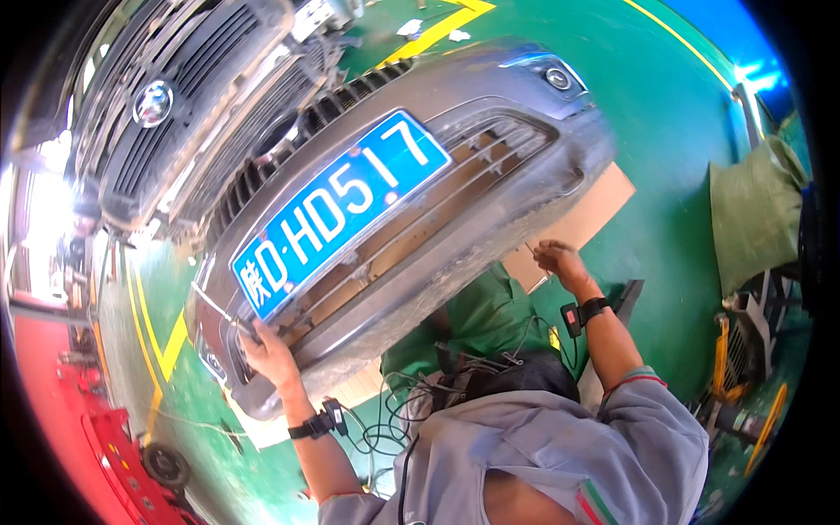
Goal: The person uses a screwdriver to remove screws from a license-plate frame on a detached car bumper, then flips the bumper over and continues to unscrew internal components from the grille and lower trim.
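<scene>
A grey car front bumper (490, 236), off its car, lies slanted before me with a blue licence plate (346, 210) on it. It rests over cardboard and against my legs in green trousers. My left hand (271, 354) is at the bumper's left end, closed on a thin screwdriver-like tool (213, 302) whose pale shaft points up and left across the bumper. Apart from the bumper's lower edge, at the right, my right hand (562, 265) has its fingers curled together. Whatever sits at those fingertips is too small to make out.
A car front (166, 114) with its bumper off stands at the upper left. Cardboard (595, 210) lies on the green floor. Black cables (385, 411) loop across my lap. A red wheeled jack (131, 464) is at the lower left; a green cloth-covered object (757, 210) stands right.
</scene>
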`<state>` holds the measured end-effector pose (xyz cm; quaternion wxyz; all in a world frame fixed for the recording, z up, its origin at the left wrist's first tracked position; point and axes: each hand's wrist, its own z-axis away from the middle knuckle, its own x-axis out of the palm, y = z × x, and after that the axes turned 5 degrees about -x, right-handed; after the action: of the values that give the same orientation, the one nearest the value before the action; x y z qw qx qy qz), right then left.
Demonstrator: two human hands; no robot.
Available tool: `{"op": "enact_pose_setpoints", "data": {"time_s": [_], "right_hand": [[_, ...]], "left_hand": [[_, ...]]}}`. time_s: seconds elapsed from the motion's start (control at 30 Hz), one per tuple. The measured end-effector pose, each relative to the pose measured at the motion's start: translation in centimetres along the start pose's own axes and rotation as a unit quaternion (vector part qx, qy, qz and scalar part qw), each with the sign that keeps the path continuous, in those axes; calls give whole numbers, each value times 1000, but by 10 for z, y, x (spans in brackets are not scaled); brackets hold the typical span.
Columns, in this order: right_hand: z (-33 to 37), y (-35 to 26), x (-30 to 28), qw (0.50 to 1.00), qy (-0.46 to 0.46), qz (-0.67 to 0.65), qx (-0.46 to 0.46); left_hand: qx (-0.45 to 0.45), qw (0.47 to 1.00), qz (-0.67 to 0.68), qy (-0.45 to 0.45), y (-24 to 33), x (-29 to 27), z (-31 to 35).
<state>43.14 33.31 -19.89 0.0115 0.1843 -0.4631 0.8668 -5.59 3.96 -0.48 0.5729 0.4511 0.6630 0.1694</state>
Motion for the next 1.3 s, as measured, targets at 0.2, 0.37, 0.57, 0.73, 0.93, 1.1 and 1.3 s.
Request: {"op": "enact_pose_setpoints", "data": {"time_s": [0.2,0.37,0.57,0.73,0.93,1.1,1.3], "right_hand": [[-9,-15,3,950,-132,-284,2],[0,-16,35,935,-42,-351,7],[-18,-4,34,914,-80,-398,13],[-21,0,42,913,-10,-407,11],[-25,-2,30,901,-40,-430,32],[-23,-2,23,908,-82,-408,35],[-17,-11,33,929,-2,-370,22]], "left_hand": [[-6,992,113,53,2,-22,21],[-147,946,253,140,-7,-80,59],[-285,901,283,165,-103,-145,113],[-438,743,500,82,-181,-144,166],[-473,594,645,84,-180,-107,167],[-433,578,687,80,-183,-91,150],[-454,610,640,111,-195,-86,150]]}}
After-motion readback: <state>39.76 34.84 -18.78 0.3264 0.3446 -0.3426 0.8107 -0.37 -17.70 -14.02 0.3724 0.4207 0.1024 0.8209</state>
